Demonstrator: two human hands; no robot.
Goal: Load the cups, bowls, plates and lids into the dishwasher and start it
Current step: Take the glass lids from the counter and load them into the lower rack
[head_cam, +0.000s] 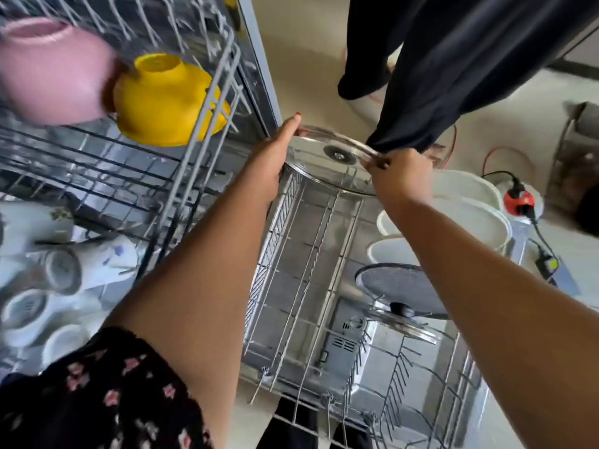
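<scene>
We are in a home kitchen. We see a dishwasher (pixel 257 66), its racks (pixel 301 241) pulled out, with bowls (pixel 168 98), cups (pixel 61 270) and plates (pixel 479 218).

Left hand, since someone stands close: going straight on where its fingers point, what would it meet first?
The left hand would pass over bare floor, then likely meet the dark trouser leg; depth is unclear.

We held 1 glass lid (pixel 325 165) w/ steel rim, tilted, by opp. edges, above far end of lower rack (pixel 309 244).
</scene>
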